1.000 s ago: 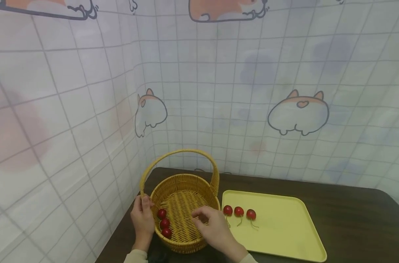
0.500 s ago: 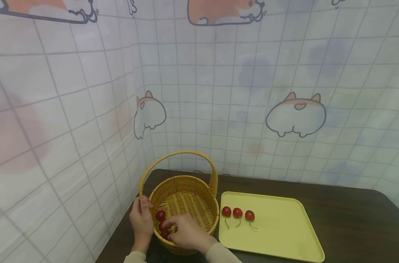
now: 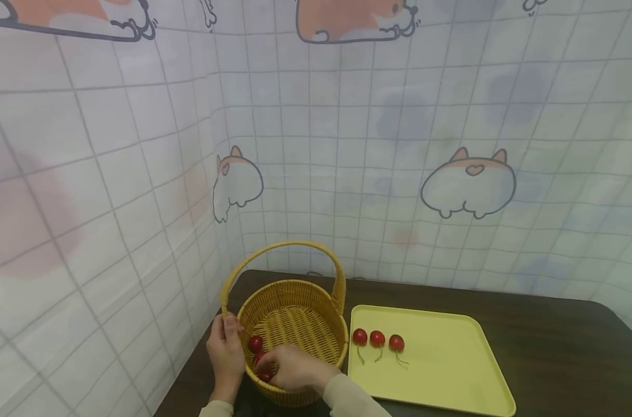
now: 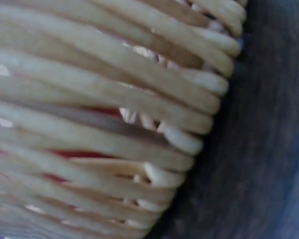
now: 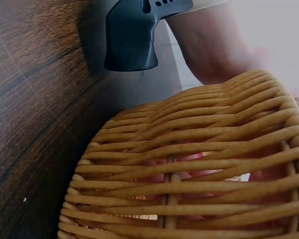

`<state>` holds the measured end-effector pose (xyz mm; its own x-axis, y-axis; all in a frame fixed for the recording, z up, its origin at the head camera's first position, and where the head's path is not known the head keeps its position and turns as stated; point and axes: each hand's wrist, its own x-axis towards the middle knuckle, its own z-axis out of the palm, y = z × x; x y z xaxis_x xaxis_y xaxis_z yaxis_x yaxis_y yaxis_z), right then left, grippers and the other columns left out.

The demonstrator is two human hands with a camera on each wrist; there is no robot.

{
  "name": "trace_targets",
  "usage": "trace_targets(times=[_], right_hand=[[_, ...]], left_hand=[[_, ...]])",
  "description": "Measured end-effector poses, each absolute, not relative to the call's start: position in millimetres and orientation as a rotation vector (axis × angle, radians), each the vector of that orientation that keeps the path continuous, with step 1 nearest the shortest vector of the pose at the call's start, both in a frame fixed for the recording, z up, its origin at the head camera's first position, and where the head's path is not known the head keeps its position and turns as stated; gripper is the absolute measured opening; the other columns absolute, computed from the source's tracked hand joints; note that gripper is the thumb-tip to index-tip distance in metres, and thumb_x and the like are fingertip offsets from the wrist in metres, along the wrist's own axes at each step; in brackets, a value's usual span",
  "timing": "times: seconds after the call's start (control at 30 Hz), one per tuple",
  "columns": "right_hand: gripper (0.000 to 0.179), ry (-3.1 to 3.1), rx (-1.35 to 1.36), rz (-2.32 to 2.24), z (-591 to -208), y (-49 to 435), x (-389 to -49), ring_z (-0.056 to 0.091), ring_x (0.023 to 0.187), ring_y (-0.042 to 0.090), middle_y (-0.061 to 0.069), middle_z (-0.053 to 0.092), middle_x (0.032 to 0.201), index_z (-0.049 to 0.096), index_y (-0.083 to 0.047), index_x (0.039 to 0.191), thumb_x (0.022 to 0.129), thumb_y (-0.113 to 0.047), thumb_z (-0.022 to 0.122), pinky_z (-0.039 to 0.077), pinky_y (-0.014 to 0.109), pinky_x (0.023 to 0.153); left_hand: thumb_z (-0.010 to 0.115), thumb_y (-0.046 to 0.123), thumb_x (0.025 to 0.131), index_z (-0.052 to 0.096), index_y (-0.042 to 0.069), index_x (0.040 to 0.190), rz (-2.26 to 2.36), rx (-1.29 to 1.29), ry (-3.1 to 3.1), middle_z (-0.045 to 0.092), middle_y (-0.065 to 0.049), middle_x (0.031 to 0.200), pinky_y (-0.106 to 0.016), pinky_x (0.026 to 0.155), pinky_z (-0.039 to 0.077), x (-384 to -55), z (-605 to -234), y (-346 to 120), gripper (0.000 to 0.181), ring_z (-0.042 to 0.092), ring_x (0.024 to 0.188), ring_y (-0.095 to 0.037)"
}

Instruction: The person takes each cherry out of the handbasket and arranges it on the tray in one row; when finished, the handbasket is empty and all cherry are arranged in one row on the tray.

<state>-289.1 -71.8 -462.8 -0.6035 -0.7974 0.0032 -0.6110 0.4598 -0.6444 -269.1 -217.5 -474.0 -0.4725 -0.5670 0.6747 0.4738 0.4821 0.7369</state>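
In the head view my left hand (image 3: 226, 349) grips the left side of the round wicker basket (image 3: 293, 285), at the foot of its tall handle (image 3: 286, 244). My right hand (image 3: 297, 368) reaches down inside, its fingers and thumb curled about the nearest cherry (image 3: 265, 377). A second cherry (image 3: 259, 355) is partly covered by those fingers, and a third red cherry (image 3: 255, 344) shows farther back along the wall. Both wrist views are filled mostly by wicker weave (image 4: 104, 94), with only bits of red and skin visible through the gaps (image 5: 199, 156).
Right of the basket lies a yellow tray (image 3: 441, 376) on the dark wooden table (image 3: 571, 347). Three stemmed cherries, the middle one (image 3: 377, 339) among them, sit in a row at its left. A patterned cloth wall (image 3: 316, 145) stands behind and to the left.
My right hand has moved left and down from over the basket's right part to the cherries at its left wall. The left hand keeps its grip.
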Motion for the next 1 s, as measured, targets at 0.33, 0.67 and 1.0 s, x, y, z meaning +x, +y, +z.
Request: trace_targets(times=[0.33, 0.67, 1.0], right_hand=[[0.036, 2.4, -1.087, -0.982, -464, -70, -286, 0.054, 0.072, -0.001, -0.012, 0.065, 0.081, 0.074, -0.017, 0.091, 0.074, 0.015, 0.066, 0.047, 0.02, 0.065], [0.029, 2.55, -1.283, -1.139, -464, -62, -278, 0.051, 0.079, -0.001, -0.014, 0.067, 0.097, 0.075, -0.02, 0.106, 0.086, -0.001, 0.067, 0.044, 0.018, 0.068], [0.034, 2.365, -1.339, -1.538, -459, -34, -264, 0.058, 0.076, 0.0, -0.002, 0.061, 0.101, 0.068, -0.016, 0.113, 0.084, 0.003, 0.07, 0.051, 0.019, 0.067]], left_hand=[[0.045, 0.011, 0.104, 0.055, -0.005, 0.083, -1.193, 0.12, -1.683, 0.054, -0.016, 0.067, -0.02, 0.061, 0.038, -288, -500, -229, 0.028, 0.053, 0.062, -0.026], [0.049, 0.012, 0.103, 0.056, -0.001, 0.082, -1.199, 0.109, -1.669, 0.056, -0.012, 0.069, -0.018, 0.064, 0.04, -290, -505, -236, 0.026, 0.053, 0.065, -0.012], [0.049, 0.012, 0.103, 0.056, -0.001, 0.082, -1.19, 0.107, -1.669, 0.056, -0.014, 0.068, -0.018, 0.064, 0.041, -292, -507, -236, 0.025, 0.055, 0.064, -0.022]])
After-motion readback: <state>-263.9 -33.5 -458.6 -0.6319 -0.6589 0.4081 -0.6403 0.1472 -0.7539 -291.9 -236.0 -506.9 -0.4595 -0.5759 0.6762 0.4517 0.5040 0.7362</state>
